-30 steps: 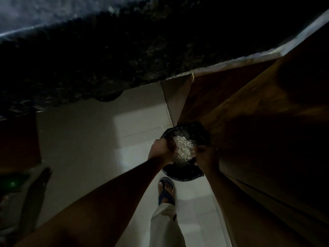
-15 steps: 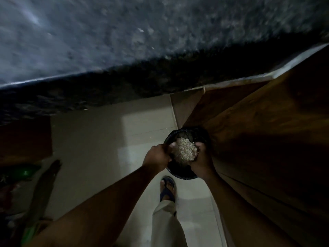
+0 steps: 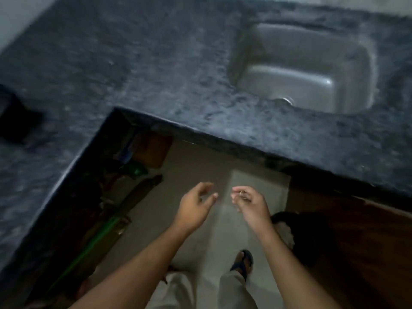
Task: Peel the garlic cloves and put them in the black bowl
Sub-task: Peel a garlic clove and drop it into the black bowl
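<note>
Both my hands hang in the air over the tiled floor, in front of the counter's inner corner. My left hand has relaxed, spread fingers and holds nothing. My right hand wears a ring; its fingers are loosely curled with nothing visible in them. Low at the right, beside the wooden cabinet, stands a black container with pale garlic peels inside, partly hidden behind my right forearm. No garlic clove shows in this blurred view.
A dark granite counter runs in an L around me, with a steel sink at the upper right. A black object sits at the counter's left edge. A green-handled tool leans below on the left. My sandalled foot is on the floor.
Both hands have let go of the black container of peels and risen away from it, empty. The view has swung up, and the counter and sink have come into sight.
</note>
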